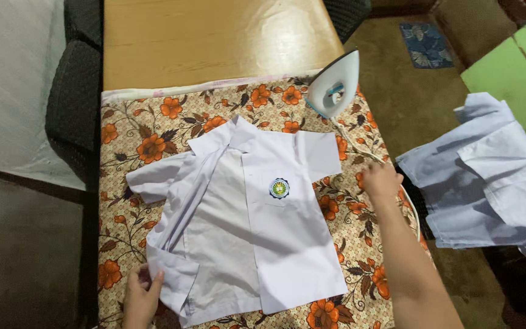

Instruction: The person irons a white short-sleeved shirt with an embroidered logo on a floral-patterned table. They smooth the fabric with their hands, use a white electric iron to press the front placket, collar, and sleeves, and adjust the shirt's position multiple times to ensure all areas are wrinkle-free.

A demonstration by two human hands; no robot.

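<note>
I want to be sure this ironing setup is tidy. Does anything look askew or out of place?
The white shirt lies unevenly: one front panel is folded open and bunched near the left hand, not flat. The iron stands upright at the edge of the floral cloth, its cord trailing past the right hand. Nothing looks spilled or damaged.

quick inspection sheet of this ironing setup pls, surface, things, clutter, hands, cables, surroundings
surface: wooden table, its near part under a floral cloth
job's things: white shirt lies spread, one front panel folded open; iron stands on its heel at the cloth's far edge
clutter: heap of pale garments beside the table
hands: left hand on the shirt's lower hem; right hand on the cloth by the cord
cables: white cord runs from the iron
surroundings: dark wicker chairs, floor mat
</note>
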